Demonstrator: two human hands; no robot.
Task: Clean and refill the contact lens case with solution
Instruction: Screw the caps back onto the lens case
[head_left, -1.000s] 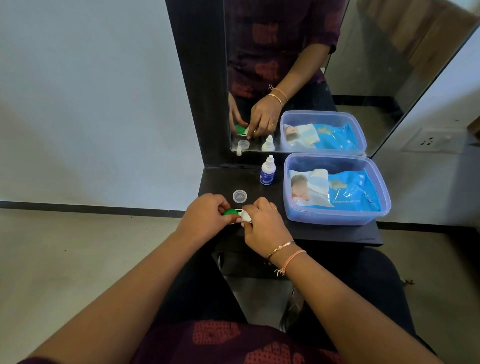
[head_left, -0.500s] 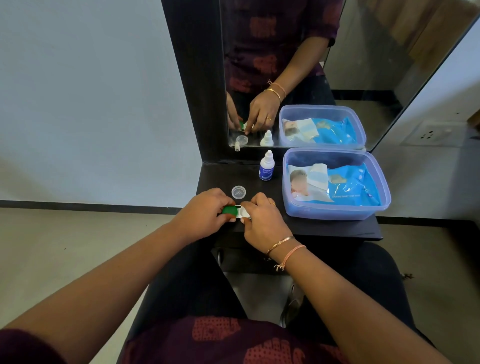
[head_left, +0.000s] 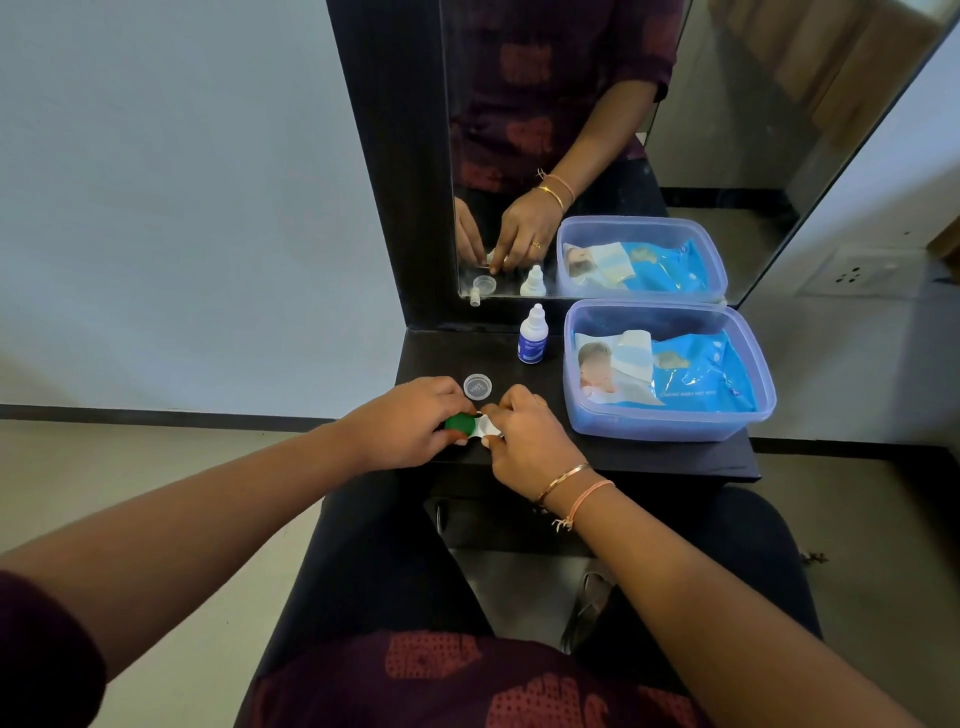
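Note:
The contact lens case (head_left: 474, 426) lies at the front of the black shelf (head_left: 649, 457), with a green cap on its left well and a white part on the right. My left hand (head_left: 405, 423) grips the green-capped end. My right hand (head_left: 530, 439) pinches the white end; its fingers hide what lies under them. A loose clear round cap (head_left: 477, 386) rests on the shelf just behind the hands. The small white solution bottle (head_left: 532, 338) with a blue label stands upright further back, its nozzle uncapped.
A clear plastic tub (head_left: 670, 415) holding a blue pack of wet wipes (head_left: 696, 374) fills the right side of the shelf. A mirror (head_left: 571, 130) stands at the back. The shelf's front edge runs just under my hands, above my lap.
Both hands stay on the lens case at the same spot. More of the green cap and the white part shows between them now.

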